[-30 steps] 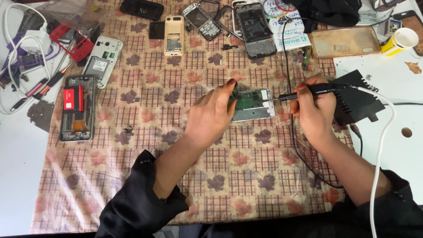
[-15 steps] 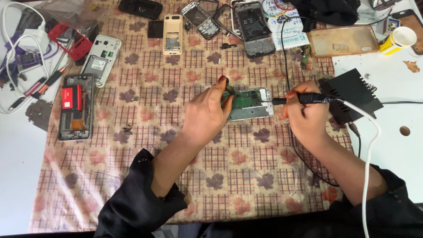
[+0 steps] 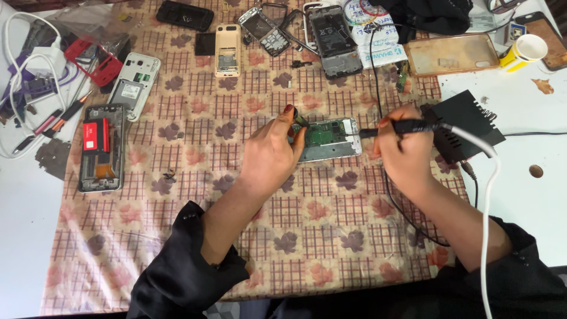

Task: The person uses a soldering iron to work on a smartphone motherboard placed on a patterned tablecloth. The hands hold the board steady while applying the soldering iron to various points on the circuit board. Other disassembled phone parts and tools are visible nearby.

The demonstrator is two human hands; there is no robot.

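Note:
An opened phone point(image 3: 331, 139) with a green circuit board showing lies on the patterned cloth point(image 3: 177, 201) near the middle. My left hand point(image 3: 271, 155) rests on the phone's left end, and its fingers pinch a small dark part against the frame. My right hand point(image 3: 401, 152) grips a black soldering iron point(image 3: 407, 126) like a pen. The iron's tip points left at the phone's right edge. A white cable point(image 3: 487, 195) runs from the iron down along my right forearm.
A black box-shaped unit point(image 3: 466, 127) sits just right of my right hand. Several dismantled phones and frames point(image 3: 101, 146) lie along the left and top. A tangle of white cables point(image 3: 23, 65) is at far left, a paper cup point(image 3: 524, 49) at top right.
My right hand with the iron has shifted slightly, and the tip stays at the phone's right edge. My left hand has turned a little on the phone's left end.

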